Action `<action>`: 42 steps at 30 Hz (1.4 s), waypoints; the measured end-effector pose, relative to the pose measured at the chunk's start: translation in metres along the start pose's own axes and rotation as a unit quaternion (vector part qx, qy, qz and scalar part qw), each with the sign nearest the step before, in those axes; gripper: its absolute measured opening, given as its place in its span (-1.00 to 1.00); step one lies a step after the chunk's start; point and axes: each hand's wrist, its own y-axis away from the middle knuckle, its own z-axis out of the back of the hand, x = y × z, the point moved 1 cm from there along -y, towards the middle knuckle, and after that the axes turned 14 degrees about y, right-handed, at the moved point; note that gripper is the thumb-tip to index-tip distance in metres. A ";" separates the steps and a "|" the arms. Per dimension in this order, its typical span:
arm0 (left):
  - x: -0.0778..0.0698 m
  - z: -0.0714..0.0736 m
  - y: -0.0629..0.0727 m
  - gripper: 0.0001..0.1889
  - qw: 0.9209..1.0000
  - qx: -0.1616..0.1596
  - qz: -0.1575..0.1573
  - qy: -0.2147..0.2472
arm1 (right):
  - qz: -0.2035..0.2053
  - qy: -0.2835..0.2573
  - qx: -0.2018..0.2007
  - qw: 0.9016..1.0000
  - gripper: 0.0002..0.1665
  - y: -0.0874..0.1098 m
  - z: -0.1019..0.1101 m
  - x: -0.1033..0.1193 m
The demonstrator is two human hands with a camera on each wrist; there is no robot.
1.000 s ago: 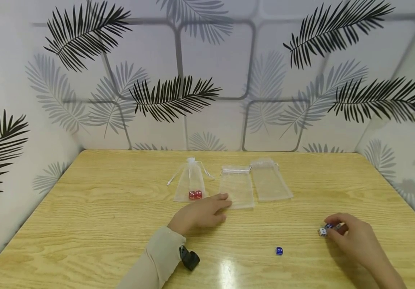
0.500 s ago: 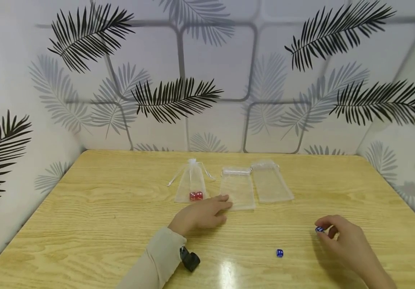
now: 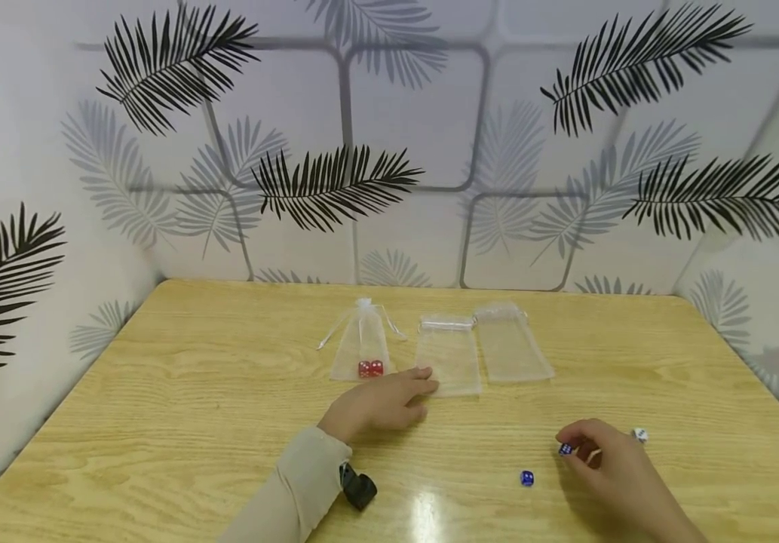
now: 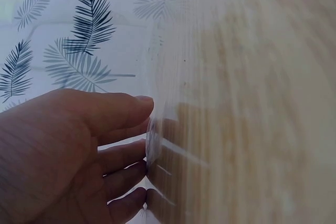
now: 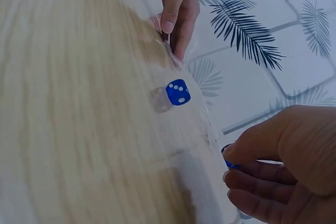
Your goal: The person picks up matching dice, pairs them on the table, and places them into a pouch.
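Note:
My right hand [image 3: 606, 464] pinches a blue die [image 3: 565, 449] between thumb and fingertips, low over the wooden table. In the right wrist view, the thumb mostly covers this held die [image 5: 229, 162]. Another blue die [image 3: 527, 478] with white pips lies on the table just left of that hand. My left hand [image 3: 385, 401] rests on the table with loosely bent fingers. Its fingertips touch the lower left corner of a flat sheer pouch [image 3: 449, 358]. In the left wrist view, the thumb [image 4: 126, 109] and fingers hold nothing between them.
Two red dice [image 3: 371, 369] sit inside a drawn-up sheer pouch [image 3: 362, 335] behind the left hand. A third flat pouch [image 3: 514, 347] lies right of the middle one. Just beyond the right hand is a white die [image 3: 640, 435]. Patterned walls enclose the table [image 3: 192, 392].
My right hand has picked up a blue die from beside the white die and carried it left, toward the other blue die. My left hand stays in place.

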 end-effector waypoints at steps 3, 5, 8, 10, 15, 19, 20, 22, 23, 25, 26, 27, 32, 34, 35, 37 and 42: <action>-0.001 0.001 0.000 -0.49 1.000 -0.003 0.000 -0.001 | -0.002 -0.027 0.037 0.999 -0.75 0.000 -0.003 0.006; -0.001 0.001 0.000 -0.49 1.000 -0.004 0.001 0.001 | -0.010 -0.042 0.070 0.997 -0.78 0.001 -0.006 0.010; -0.001 0.001 0.000 -0.49 1.000 -0.002 0.000 0.001 | 0.002 -0.050 0.102 0.994 -0.81 0.001 -0.009 0.014; -0.001 0.001 0.000 -0.49 1.000 0.000 0.001 0.002 | 0.020 -0.051 0.105 0.993 -0.80 0.002 -0.011 0.015; 0.000 -0.001 0.001 -0.49 1.000 -0.001 0.000 -0.001 | 0.041 -0.054 0.118 0.991 -0.76 0.003 -0.016 0.016; 0.000 -0.001 0.000 -0.49 1.000 -0.004 -0.004 -0.006 | 0.033 -0.053 0.139 0.988 -0.74 0.003 -0.016 0.016; 0.000 -0.001 0.000 -0.49 1.000 -0.004 -0.005 -0.006 | 0.033 -0.053 0.141 0.988 -0.73 0.003 -0.017 0.016; -0.001 -0.001 0.000 -0.49 1.000 -0.003 -0.004 -0.005 | 0.037 -0.055 0.139 0.988 -0.73 0.004 -0.017 0.016; -0.001 -0.001 0.000 -0.48 1.000 -0.002 -0.003 -0.004 | 0.041 -0.056 0.139 0.988 -0.73 0.004 -0.018 0.015; -0.001 -0.002 0.001 -0.49 1.000 -0.001 0.000 -0.001 | 0.046 -0.057 0.139 0.988 -0.73 0.004 -0.019 0.015; -0.001 -0.003 0.001 -0.49 1.000 -0.001 0.001 -0.001 | 0.048 -0.057 0.139 0.988 -0.73 0.004 -0.019 0.014; -0.001 -0.003 0.002 -0.49 1.000 -0.002 0.002 0.000 | 0.049 -0.056 0.140 0.987 -0.74 0.005 -0.019 0.014; -0.002 -0.004 0.002 -0.49 1.000 -0.006 0.006 -0.001 | 0.045 -0.058 0.146 0.987 -0.75 0.004 -0.019 0.014; -0.002 -0.004 0.002 -0.49 1.000 -0.006 0.007 -0.004 | 0.042 -0.060 0.150 0.986 -0.75 0.004 -0.019 0.014; -0.002 -0.004 0.002 -0.49 1.000 -0.006 0.007 -0.005 | 0.042 -0.060 0.150 0.986 -0.76 0.004 -0.019 0.014; -0.002 -0.004 0.002 -0.49 1.000 -0.006 0.005 -0.009 | 0.043 -0.058 0.149 0.986 -0.75 0.004 -0.019 0.015; -0.003 -0.003 0.001 -0.49 1.000 -0.010 0.003 -0.006 | 0.054 -0.057 0.133 0.988 -0.72 0.003 -0.018 0.014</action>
